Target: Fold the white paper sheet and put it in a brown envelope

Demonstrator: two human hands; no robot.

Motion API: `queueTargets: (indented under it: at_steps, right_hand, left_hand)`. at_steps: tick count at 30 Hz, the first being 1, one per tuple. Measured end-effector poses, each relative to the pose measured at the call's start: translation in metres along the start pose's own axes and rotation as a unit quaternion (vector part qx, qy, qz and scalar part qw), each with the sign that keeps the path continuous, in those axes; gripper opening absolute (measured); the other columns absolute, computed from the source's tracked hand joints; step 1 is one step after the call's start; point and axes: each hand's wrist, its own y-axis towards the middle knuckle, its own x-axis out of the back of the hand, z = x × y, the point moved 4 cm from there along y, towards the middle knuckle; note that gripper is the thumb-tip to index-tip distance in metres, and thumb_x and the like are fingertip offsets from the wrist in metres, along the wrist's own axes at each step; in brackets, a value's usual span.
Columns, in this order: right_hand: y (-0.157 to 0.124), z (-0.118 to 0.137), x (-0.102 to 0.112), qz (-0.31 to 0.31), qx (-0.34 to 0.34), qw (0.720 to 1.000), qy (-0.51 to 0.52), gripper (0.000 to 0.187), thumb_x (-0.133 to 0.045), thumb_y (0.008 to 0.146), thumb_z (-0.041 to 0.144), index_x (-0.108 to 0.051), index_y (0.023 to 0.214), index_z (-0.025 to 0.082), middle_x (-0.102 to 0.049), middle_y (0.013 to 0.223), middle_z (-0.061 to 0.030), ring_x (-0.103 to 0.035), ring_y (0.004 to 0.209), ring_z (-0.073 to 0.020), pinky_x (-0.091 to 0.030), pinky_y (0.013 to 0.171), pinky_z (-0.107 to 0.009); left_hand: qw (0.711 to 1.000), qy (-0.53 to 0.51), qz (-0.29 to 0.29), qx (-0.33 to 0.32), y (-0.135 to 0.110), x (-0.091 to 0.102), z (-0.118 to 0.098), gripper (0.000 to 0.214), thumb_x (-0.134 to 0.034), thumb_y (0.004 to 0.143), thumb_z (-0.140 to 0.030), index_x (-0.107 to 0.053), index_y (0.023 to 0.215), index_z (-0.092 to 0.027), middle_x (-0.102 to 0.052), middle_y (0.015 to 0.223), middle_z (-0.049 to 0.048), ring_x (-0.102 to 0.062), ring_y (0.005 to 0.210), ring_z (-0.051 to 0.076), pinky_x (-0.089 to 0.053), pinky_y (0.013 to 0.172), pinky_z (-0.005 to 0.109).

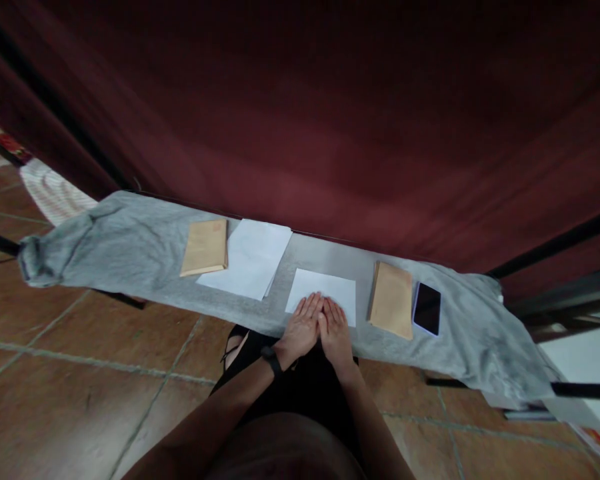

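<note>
On rumpled grey cloth [130, 243], left fingers [308, 307] and right fingers [334, 311] lie flat, unclenched, on rectangular paper [337, 285].

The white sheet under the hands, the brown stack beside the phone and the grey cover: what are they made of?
White sheet: probably matte paper; it looks thin, flat and straight-edged.
Brown stack: likely kraft paper, dull tan, with layered edges.
Grey cover: soft matte fabric, judging by its wrinkles and bunched ends; fibre unclear.

A dark red fabric curtain [330, 147] hangs behind a long, narrow, grey-cloth-covered table [125, 253]; reddish-brown floor tiles [135, 333] with pale joints lie below.
</note>
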Motion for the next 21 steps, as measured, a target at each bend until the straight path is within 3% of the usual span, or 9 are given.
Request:
queueTargets:
  at_steps: [5,11,21]
  right_hand:
    - [-0.016,-0.003,0.005,0.008,0.017,0.996,-0.091,0.055,-0.027,0.108,0.039,-0.043,0.151,0.010,-0.044,0.156,-0.0188,-0.038,0.146,-0.0269,-0.028,0.121,-0.050]
    - [-0.024,-0.009,0.009,-0.004,0.020,0.992,-0.121,0.058,-0.029,0.108,0.042,-0.041,0.152,0.007,-0.042,0.157,-0.0196,-0.037,0.146,-0.0285,-0.029,0.120,-0.049]
    - [-0.033,-0.015,0.014,-0.030,0.004,0.990,-0.136,0.062,-0.025,0.108,0.047,-0.034,0.156,0.008,-0.044,0.156,-0.0211,-0.039,0.145,-0.0291,-0.030,0.118,-0.050]
  left_hand:
    - [0.999,0.017,0.020,-0.024,-0.009,-0.001,0.003,0.055,-0.034,0.103,-0.029,-0.033,0.156,-0.014,-0.033,0.163,0.0121,-0.027,0.152,0.023,-0.018,0.126,0.045]
    - [0.998,0.027,0.028,-0.042,-0.011,0.009,0.007,0.059,-0.040,0.103,-0.045,-0.032,0.157,-0.022,-0.030,0.165,0.0100,-0.024,0.153,0.024,-0.018,0.126,0.047]
    - [0.999,0.020,0.024,-0.038,-0.018,0.009,0.014,0.069,-0.037,0.102,-0.056,-0.034,0.155,-0.012,-0.032,0.163,0.0156,-0.023,0.154,0.025,-0.019,0.126,0.045]
